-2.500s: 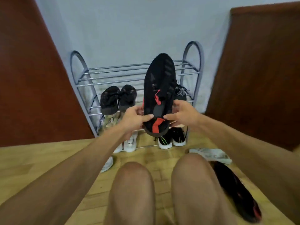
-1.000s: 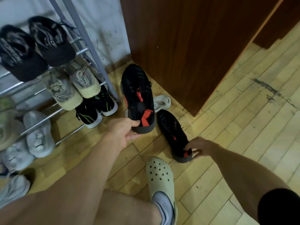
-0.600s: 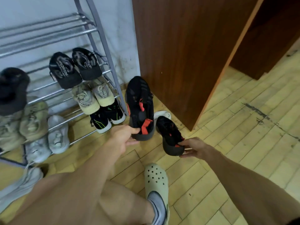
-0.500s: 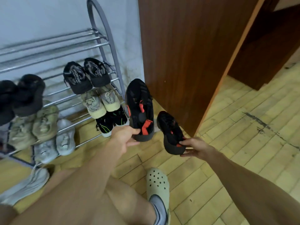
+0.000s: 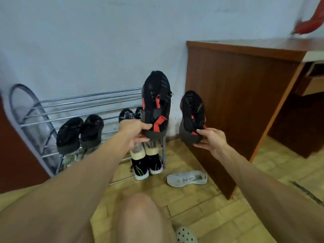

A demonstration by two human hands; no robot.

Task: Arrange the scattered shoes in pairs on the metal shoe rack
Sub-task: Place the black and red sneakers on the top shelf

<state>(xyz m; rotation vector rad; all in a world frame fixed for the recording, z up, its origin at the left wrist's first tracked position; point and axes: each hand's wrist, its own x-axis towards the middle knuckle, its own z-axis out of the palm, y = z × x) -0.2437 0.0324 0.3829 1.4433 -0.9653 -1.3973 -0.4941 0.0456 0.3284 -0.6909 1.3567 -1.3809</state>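
You've got one black-and-red shoe in each hand, both off the floor, toes pointing up and away from you.

Left hand (image 5: 134,132): pinching the heel of the left shoe (image 5: 156,104), thumb on top by the red heel tab, fingers underneath. That shoe sits in front of the right end of the metal rack (image 5: 73,106) and hides part of its right post.

Right hand (image 5: 211,139): closed on the heel of the right shoe (image 5: 192,116), thumb at the red tab, fingers curled under the sole. This one hangs lower than the other, apart from it, in front of the brown cabinet (image 5: 233,95) side panel.

Rack status:
- top bars bare
- second tier: black pair (image 5: 79,132) on the left; another dark pair (image 5: 130,114) on the right, mostly hidden behind your left hand and its shoe
- lower down on the right: beige pair (image 5: 143,149), partly hidden by your hand
- bottom right: black pair with white soles (image 5: 146,166)
- pale shoes low on the left, behind your forearm, too blurred to count

One white sneaker (image 5: 186,178) lies on its own on the wood floor (image 5: 201,211), just right of the rack and near the foot of the cabinet.

Your knee fills the near centre; a pale clog (image 5: 185,235) shows at the bottom edge.
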